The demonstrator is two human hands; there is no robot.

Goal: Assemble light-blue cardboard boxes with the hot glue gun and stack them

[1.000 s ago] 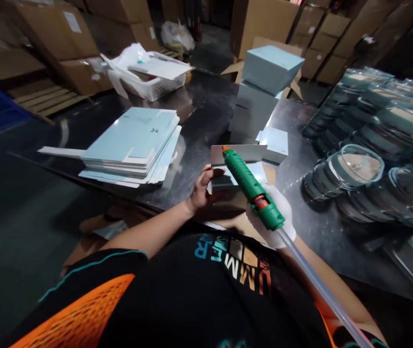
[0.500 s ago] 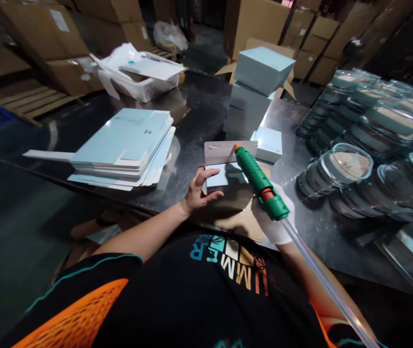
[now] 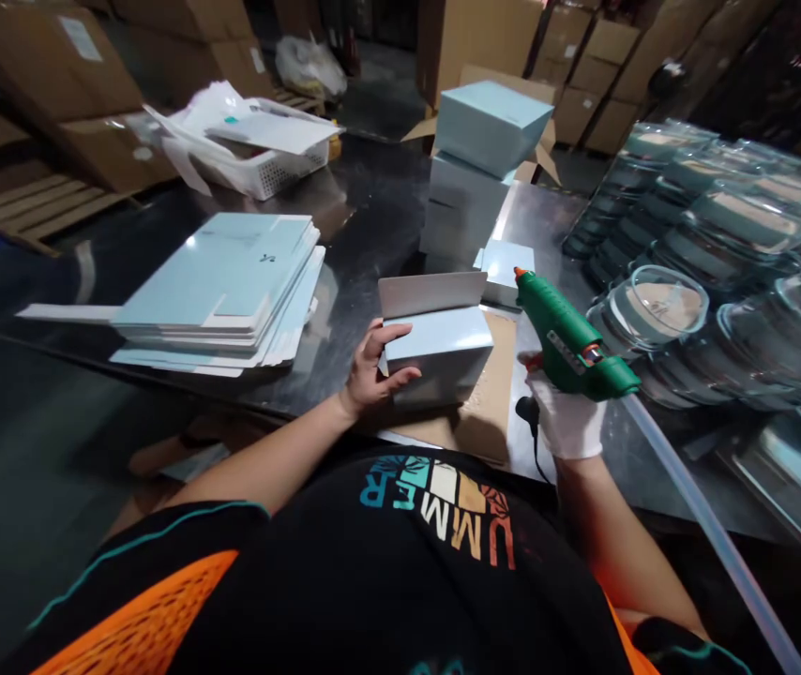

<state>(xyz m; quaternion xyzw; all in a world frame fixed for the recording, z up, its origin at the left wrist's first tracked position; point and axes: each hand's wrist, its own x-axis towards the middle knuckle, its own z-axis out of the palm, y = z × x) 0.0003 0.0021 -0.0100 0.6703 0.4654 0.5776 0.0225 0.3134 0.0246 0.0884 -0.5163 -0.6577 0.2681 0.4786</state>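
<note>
A pale blue carton (image 3: pixel 438 361) sits in front of me with its far flap (image 3: pixel 432 294) raised. My left hand (image 3: pixel 372 371) grips the carton's left end, the fingers on its top edge and the thumb on the near side. In a white glove, my right hand (image 3: pixel 569 412) holds a green hot glue gun (image 3: pixel 566 333) to the right of the carton, apart from it. The gun's orange nozzle points up and to the left. From its back end a long clear glue stick (image 3: pixel 702 520) runs down to the right.
Flat cartons (image 3: pixel 221 272) are stacked at left. Behind them stands a white basket (image 3: pixel 292 172). Finished-looking boxes (image 3: pixel 489 127) rise at the back, with a smaller box (image 3: pixel 509 262) before them. Clear round containers (image 3: pixel 668 305) fill the right. Cardboard (image 3: pixel 495 412) lies under the carton.
The glue gun has moved right, from the raised flap to clear of the carton. My left hand stays on the carton's left end. The whole view has shifted slightly.
</note>
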